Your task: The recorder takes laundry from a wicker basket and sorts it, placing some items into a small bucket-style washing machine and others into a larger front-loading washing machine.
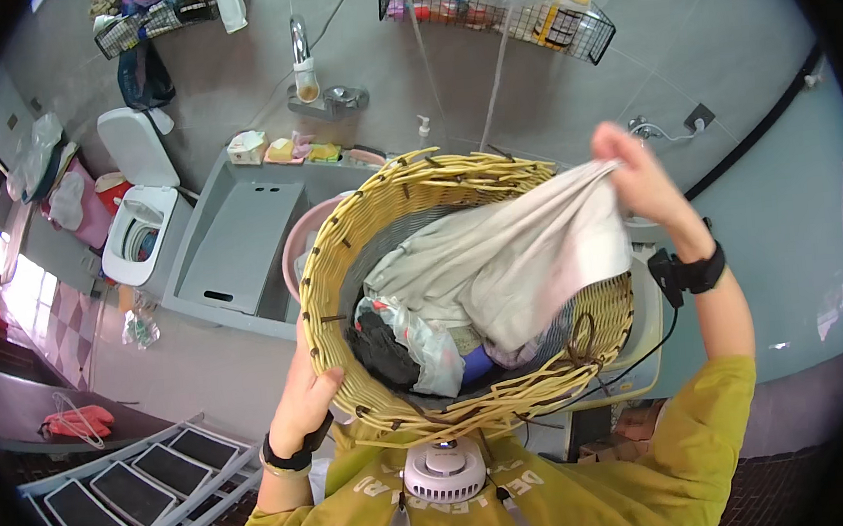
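Observation:
A yellow wicker basket (361,230) with a grey lining is held up before my chest. My left hand (306,396) grips its rim on the near left, thumb over the edge. Over the basket's right side, my right hand (638,177) pinches the corner of a pale, whitish cloth (490,258). The cloth stretches up from inside the basket, its lower part still lying there. Beside it in the basket are a dark cloth (386,351), a clear plastic bag (429,348) and something blue (478,365). The right fingertips are slightly blurred.
Behind the basket stand a grey washbasin (181,288), a pink basin (294,235) and a wall tap (302,51). A small washer with its lid up (140,151) is at left. Wire racks (513,27) hang above; a folding stepladder (136,490) stands lower left.

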The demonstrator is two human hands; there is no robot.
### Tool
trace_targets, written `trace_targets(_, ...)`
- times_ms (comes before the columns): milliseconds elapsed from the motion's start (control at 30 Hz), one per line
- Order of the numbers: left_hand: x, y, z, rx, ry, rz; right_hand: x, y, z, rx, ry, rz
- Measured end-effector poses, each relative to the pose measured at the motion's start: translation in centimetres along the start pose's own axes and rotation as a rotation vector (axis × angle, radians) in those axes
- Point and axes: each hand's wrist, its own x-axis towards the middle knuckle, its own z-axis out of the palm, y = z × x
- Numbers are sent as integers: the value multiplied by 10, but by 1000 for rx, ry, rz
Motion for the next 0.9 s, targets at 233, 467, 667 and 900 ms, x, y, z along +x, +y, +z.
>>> trace_targets(233,2,26,-7,67,70,83,-10,-53,-123,594,607,6)
trace_targets(467,23,159,-48,534,-55,227,18,-106,-154,565,730,-43)
trace_targets(667,74,195,42,464,-468,497,49,-155,-116,950,596,-178)
trace_targets(900,137,171,98,434,-338,495,40,-153,-106,858,628,-118)
